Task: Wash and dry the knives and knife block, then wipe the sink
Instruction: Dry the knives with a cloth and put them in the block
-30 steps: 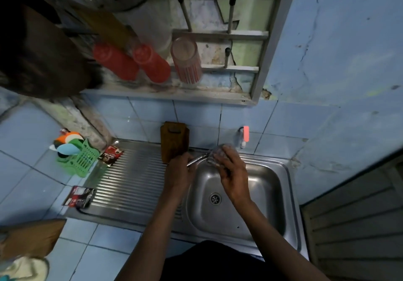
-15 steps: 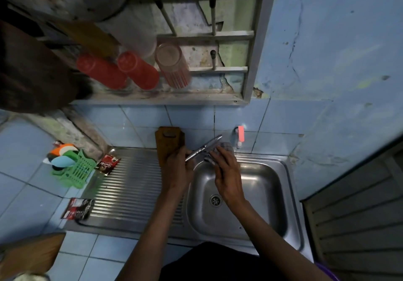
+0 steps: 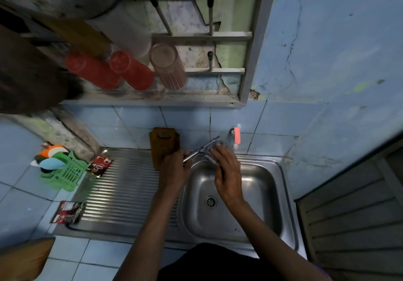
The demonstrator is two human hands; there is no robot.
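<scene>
While the steel sink (image 3: 268, 195) with its ribbed draining board fills the lower middle of the view, both hands work above the basin's back left corner. The wooden knife block (image 3: 164, 147) stands upright at the back of the draining board against the blue tiles, just behind the left hand (image 3: 174, 169). That hand's fingers are curled tight round the handle end of a knife (image 3: 199, 150). The knife's long axis runs on a slant, its tip pointing up and to the right toward the tap (image 3: 235, 136) with the orange handle. The right hand (image 3: 226, 174) covers the blade's far half, its fingers bent over a scrubbing pad (image 3: 214, 151) pressed against the metal; the pad is blurred. A green basket (image 3: 69, 174) sits on the tiles well left of the sink.
</scene>
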